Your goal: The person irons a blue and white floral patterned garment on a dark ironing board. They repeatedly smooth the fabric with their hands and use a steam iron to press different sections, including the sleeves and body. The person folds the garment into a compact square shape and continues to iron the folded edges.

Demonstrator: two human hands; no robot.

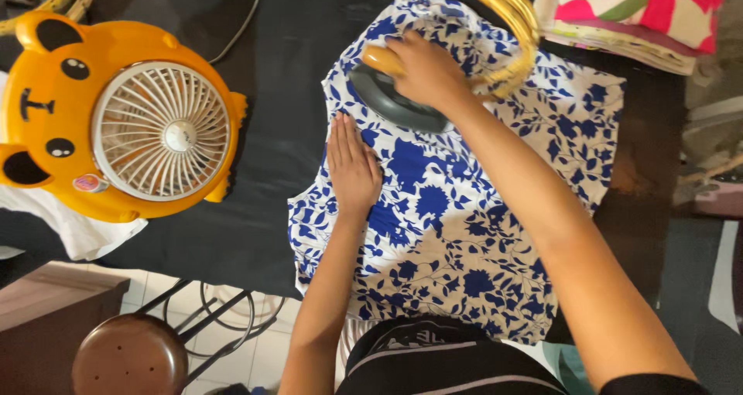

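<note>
A white garment with a blue flower print (464, 225) lies spread on a black cloth-covered surface (271, 170). My right hand (426, 70) grips the wooden handle of a dark grey iron (391, 101), which rests on the garment's upper left part. A yellow braided cord (511, 23) curves from the iron toward the top edge. Just below the iron, my left hand (352, 167) lies flat on the fabric, fingers together, pressing its left edge down.
An orange bear-shaped fan (116, 116) with a white grille stands at the left on the black surface. Folded floral fabric (635, 16) lies at the top right. A round brown stool (128, 356) and wire rack stand on the tiled floor, bottom left.
</note>
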